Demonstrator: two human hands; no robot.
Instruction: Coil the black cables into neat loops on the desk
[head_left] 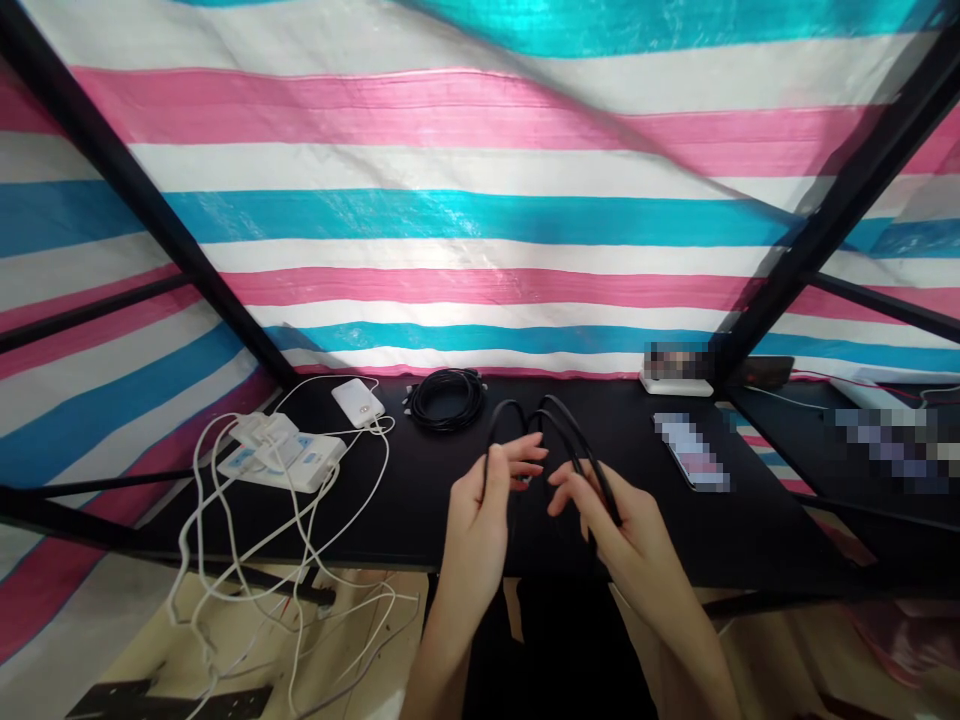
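Note:
A black cable [555,412] runs in loops between my two hands, above the front part of the black desk. My left hand [487,500] pinches one stretch of it between thumb and fingers, with the other fingers partly extended. In my right hand [611,510], several strands pass between the thumb and the curled fingers. The cable's ends are hard to make out. Behind my hands, a coiled bundle of black cables [448,400] with light-coloured plugs lies on the desk. A phone [691,452] with its screen lit rests to the right of my right hand.
At the left, a white power strip [311,465] holds plugged-in chargers, and white cables [289,560] hang over the desk's front edge. A white power bank [358,402] lies behind it. A white box-like object [679,384] stands at the back right, near a black frame post [832,215]. Striped sheeting [480,220] closes the back.

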